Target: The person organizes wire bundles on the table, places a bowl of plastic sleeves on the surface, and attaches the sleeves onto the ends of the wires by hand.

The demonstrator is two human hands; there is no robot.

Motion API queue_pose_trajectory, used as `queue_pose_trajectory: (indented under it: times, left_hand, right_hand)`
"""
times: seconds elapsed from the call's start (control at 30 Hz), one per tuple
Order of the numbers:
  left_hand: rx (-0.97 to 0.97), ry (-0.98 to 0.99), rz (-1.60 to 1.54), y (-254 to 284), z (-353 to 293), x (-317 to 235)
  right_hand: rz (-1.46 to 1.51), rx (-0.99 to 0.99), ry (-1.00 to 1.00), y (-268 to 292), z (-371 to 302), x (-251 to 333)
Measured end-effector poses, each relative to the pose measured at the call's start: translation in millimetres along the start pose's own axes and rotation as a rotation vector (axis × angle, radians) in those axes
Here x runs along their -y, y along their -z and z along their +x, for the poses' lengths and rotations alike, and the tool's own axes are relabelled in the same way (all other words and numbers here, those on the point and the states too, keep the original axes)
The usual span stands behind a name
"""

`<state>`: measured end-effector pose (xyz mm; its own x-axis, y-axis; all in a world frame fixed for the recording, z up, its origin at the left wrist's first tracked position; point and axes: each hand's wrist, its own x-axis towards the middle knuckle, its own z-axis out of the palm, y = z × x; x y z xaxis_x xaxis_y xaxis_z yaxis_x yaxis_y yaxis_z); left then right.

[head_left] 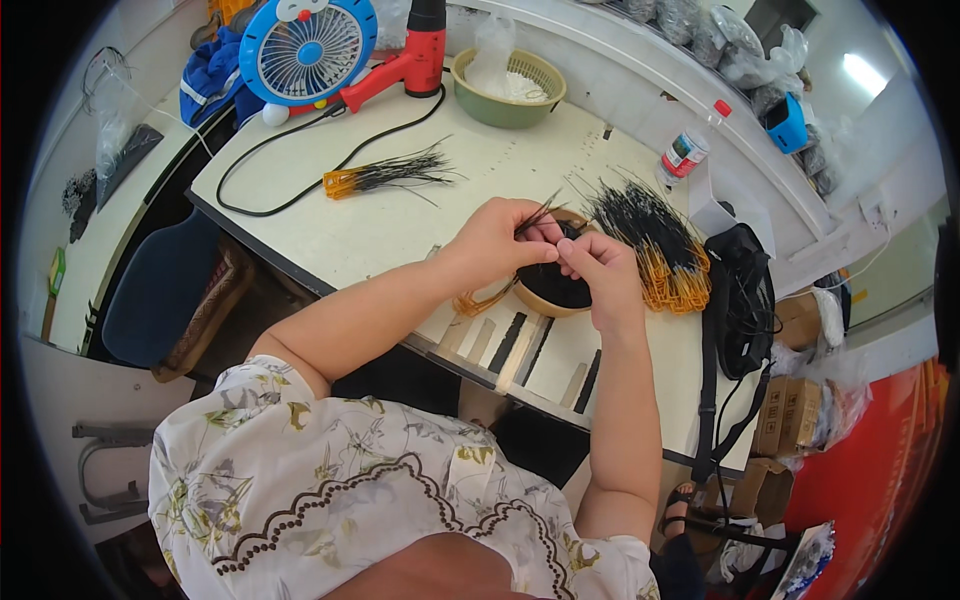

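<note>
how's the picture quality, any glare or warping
Head view: fisheye curvature bends the table edges, with black corners; head view: the tube light is blown out white; head view: detail where the left hand meets the right hand is too small to read.

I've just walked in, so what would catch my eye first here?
Probably the bright blue fan at the table's far left, with a red-and-black handheld blower just right of it. Next, the large heap of black wires with orange-yellow ends right of the bowl. In the middle, left hand and right hand meet at their fingertips over a round tan bowl.
</note>
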<state>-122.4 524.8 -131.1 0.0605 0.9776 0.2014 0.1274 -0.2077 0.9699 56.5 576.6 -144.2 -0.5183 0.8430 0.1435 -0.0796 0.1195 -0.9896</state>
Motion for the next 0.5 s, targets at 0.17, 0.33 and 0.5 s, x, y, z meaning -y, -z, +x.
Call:
queue_pose_trajectory:
  times: [0.17, 0.33, 0.5]
  left_hand:
    - [-0.015, 0.078, -0.158, 7.6, 7.8, 18.8]
    - [-0.027, 0.079, -0.119, 7.6, 10.2, 18.7]
    - [-0.074, 0.019, 0.075, 9.4, 8.2, 17.0]
  right_hand:
    - [-0.401, -0.227, 0.108, -3.7, 0.7, 10.0]
    - [-1.379, -0.204, 0.235, -0.2, -1.1, -4.5]
    - [-1.303, -0.167, 0.311, -3.3, -0.7, -3.5]
